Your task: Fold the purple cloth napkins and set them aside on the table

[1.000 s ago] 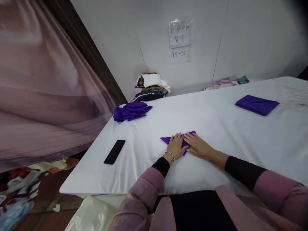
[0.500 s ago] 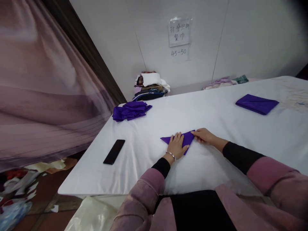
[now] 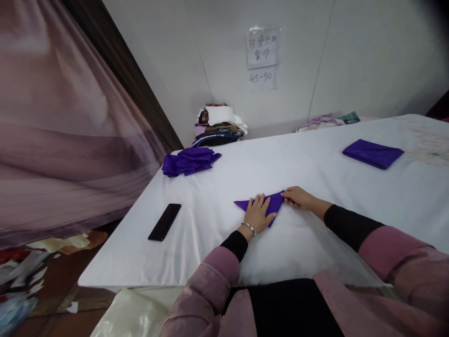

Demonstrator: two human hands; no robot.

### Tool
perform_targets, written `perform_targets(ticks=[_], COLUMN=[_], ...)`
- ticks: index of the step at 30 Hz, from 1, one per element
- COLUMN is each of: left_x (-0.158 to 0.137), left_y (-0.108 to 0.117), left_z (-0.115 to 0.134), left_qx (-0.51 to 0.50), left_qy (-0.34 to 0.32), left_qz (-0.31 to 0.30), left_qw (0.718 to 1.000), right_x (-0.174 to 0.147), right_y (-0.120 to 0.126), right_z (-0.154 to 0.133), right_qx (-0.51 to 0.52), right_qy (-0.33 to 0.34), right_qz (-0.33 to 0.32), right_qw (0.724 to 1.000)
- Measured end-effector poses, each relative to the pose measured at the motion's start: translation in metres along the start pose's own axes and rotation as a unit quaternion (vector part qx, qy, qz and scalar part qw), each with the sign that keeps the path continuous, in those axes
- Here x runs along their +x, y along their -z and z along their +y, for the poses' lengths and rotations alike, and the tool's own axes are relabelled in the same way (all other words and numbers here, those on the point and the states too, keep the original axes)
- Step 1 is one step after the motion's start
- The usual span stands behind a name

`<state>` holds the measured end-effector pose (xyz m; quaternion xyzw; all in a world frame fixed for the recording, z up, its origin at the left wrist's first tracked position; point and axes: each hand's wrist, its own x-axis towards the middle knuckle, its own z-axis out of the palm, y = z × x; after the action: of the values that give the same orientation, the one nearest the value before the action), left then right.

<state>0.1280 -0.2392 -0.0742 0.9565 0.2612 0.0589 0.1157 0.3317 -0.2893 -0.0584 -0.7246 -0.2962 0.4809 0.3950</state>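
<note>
A purple cloth napkin (image 3: 275, 202), folded into a small triangle, lies on the white-covered table (image 3: 301, 252). Flat across its middle rests my left hand (image 3: 257, 215), fingers outstretched and a silver bracelet at the wrist. At the napkin's upper right corner, my right hand (image 3: 296, 197) pinches the tip between thumb and forefinger. Part of the napkin is hidden under my left hand.
A crumpled pile of purple cloth (image 3: 191, 161) sits at the table's far left edge. Nearer lies a black phone (image 3: 164, 222). To the right is a flat folded purple cloth (image 3: 373, 153). Stacked clothes (image 3: 219, 126) stand behind the table by the wall.
Both hands and the napkin stay almost in place. The view has shifted very slightly.
</note>
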Motion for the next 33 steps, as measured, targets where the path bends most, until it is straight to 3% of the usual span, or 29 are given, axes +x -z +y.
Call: perform_targets(ticks=[10,19,21,24,27,30,33], left_x=[-0.001,-0.002,-0.002,-0.003,-0.004,-0.005,-0.004], left_y=[0.000,-0.002,-0.001,0.000,0.002,0.003,0.001], left_z=[0.002,0.003,0.004,0.005,0.007,0.008,0.009], left_qx=[0.022,0.043,0.050,0.053,0.051,0.046,0.036], left_qy=[-0.007,-0.010,-0.011,-0.011,-0.007,-0.003,0.003], left_qz=[-0.003,-0.006,-0.002,0.001,-0.002,-0.001,0.005], left_qw=[1.000,0.999,0.999,0.999,0.999,0.999,0.999], right_x=[-0.004,0.000,-0.005,-0.020,-0.030,-0.024,-0.009], right_y=[0.000,0.009,0.009,-0.004,-0.027,-0.041,-0.039], right_z=[-0.003,0.000,-0.003,-0.007,-0.005,0.008,0.025], right_qx=[-0.016,-0.156,-0.237,-0.379,-0.426,-0.464,-0.504], right_qy=[0.011,0.055,0.101,0.282,0.448,0.434,0.354], right_qz=[-0.014,0.040,0.097,0.162,0.070,0.003,0.032], right_qw=[1.000,0.985,0.961,0.866,0.783,0.772,0.788])
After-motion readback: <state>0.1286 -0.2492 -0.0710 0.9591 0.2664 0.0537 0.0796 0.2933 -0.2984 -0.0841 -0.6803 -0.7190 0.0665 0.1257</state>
